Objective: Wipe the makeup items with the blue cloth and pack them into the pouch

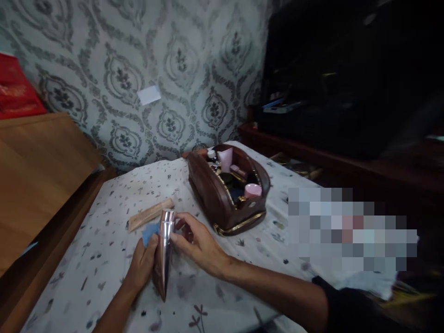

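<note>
A shiny metallic cosmetic tube (166, 252) stands cap-up between my hands, its narrow crimped end pointing down toward me. My left hand (140, 261) is closed around the tube's left side, with a piece of blue cloth or wipe (150, 232) at its fingers. From the right, my right hand (197, 243) pinches the tube just below its silver cap (168, 216). Behind the tube a flat beige strip-like packet (149, 215) lies on the tablecloth. To the right sits an unzipped brown cosmetic bag (211, 189), holding a pink jar (253, 190), a pink tube (226, 159) and several small bottles.
A patterned white tablecloth (114, 203) covers the table. At the left stand a brown cardboard box (38, 171) and a red bag (17, 88). A large dark screen (347, 83) rises at the back right. A blurred-out patch (350, 236) hides something on the table's right side.
</note>
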`<state>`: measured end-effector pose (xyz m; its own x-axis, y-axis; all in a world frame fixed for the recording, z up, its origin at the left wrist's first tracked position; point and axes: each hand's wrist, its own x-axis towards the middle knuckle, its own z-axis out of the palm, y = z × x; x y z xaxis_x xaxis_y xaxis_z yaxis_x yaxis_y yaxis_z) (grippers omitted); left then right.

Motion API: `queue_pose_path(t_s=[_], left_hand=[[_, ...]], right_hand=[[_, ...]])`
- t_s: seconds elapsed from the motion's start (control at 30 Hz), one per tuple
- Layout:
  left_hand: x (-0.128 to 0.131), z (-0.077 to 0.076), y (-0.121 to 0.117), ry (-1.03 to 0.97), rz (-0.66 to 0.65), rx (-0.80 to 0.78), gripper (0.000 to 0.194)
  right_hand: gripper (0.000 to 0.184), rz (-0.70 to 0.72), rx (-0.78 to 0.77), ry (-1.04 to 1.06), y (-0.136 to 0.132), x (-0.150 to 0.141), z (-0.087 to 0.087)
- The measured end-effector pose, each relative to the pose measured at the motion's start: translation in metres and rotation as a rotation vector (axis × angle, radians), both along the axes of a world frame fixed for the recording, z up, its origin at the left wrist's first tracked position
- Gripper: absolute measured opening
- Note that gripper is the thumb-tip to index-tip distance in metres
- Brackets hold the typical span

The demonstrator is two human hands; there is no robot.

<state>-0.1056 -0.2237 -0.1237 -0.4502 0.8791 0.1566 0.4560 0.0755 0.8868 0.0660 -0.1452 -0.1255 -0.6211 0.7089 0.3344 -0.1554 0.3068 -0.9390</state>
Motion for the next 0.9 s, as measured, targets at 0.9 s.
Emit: queue_pose_path(t_s=[0.9], left_hand=[[0.050,-0.019,0.006,0.750,-0.587,-0.006,0.036]], right_hand=[[0.035,0.015,-0.253,0.200,-0.019,0.121,0.012]])
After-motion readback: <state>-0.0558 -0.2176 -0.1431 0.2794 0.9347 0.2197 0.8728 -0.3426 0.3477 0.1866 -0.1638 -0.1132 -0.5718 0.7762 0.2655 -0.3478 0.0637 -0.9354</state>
